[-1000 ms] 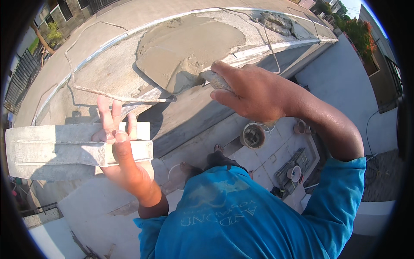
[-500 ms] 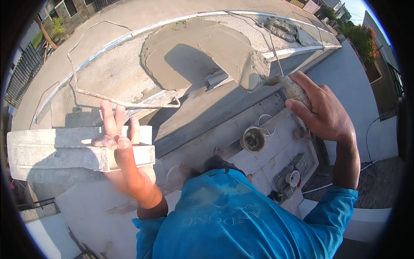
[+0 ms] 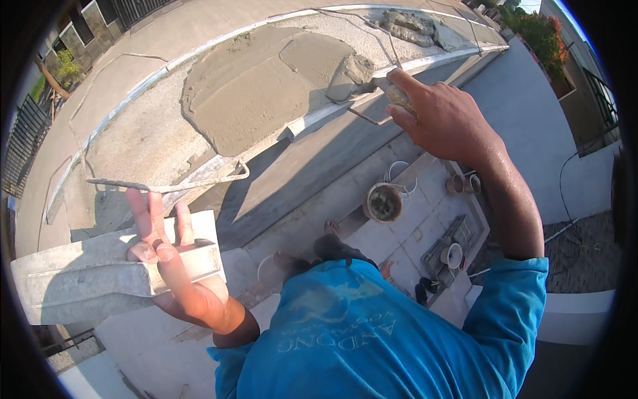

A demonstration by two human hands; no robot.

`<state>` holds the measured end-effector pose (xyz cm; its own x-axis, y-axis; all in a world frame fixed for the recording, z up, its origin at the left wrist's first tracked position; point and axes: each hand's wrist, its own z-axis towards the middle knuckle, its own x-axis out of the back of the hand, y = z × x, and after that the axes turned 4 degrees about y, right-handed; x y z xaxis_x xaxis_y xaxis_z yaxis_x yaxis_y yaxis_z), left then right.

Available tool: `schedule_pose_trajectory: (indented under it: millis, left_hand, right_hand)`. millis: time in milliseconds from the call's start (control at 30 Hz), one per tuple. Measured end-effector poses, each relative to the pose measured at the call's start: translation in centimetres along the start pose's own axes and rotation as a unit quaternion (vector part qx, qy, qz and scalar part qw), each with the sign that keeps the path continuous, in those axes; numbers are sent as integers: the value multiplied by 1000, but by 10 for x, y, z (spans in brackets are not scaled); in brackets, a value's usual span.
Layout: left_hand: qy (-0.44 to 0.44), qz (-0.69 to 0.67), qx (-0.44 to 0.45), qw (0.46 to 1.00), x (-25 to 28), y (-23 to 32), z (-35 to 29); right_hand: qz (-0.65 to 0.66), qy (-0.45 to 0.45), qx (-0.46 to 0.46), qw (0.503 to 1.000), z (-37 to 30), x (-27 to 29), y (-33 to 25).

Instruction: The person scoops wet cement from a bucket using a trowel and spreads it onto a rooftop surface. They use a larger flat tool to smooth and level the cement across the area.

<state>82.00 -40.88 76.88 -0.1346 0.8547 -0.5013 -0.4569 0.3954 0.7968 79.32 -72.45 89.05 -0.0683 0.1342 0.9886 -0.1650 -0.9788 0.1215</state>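
Observation:
My right hand (image 3: 445,116) is closed round the mortar-caked handle of a trowel (image 3: 354,70). The blade is smeared with mortar and lies at the right end of a patch of wet grey mortar (image 3: 246,100) on the wall top. My left hand (image 3: 169,256) holds a long, pale plastering float (image 3: 86,272), its thumb over the raised handle and some fingers stretched up past it. Those fingertips are close to a bent metal rod (image 3: 173,186); whether they touch it I cannot tell.
Another bent rod (image 3: 369,118) juts from the ledge near the trowel. A rough mortar heap (image 3: 412,30) sits at the far right of the curved wall top. Below stand a bucket of mortar (image 3: 384,203), small pots (image 3: 464,184) and a tray (image 3: 450,249) beside my feet.
The trowel and my right hand have moved up and to the left across the mortar. The patch now looks flatter and spreads closer to the ledge's edge. My left hand still holds the float.

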Motion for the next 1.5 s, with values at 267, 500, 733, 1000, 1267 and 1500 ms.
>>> schedule_pose_trajectory:
  millis: [267,500,733,1000,1267,1500]
  left_hand:
    - [-2,-22,-6,1000,0,-1,1]
    - [12,-13,-6,1000,7,-2,-1]
    - [-48,-19,-24,998,-1,-1,-3]
    - [-21,2,-3,1000,-3,6,0]
    - [-20,10,-2,1000,-4,7,-2]
    - [-15,12,1,1000,-3,7,-1]
  right_hand:
    - [39,-61,-104,992,5,-5,29]
    - [96,-125,-104,982,-31,29,55]
    - [128,-36,30,991,-11,36,-4]
    - [-15,-4,131,991,61,12,-84]
    - [-64,24,40,997,97,-3,-20]
    - [13,-39,-31,999,112,-2,0]
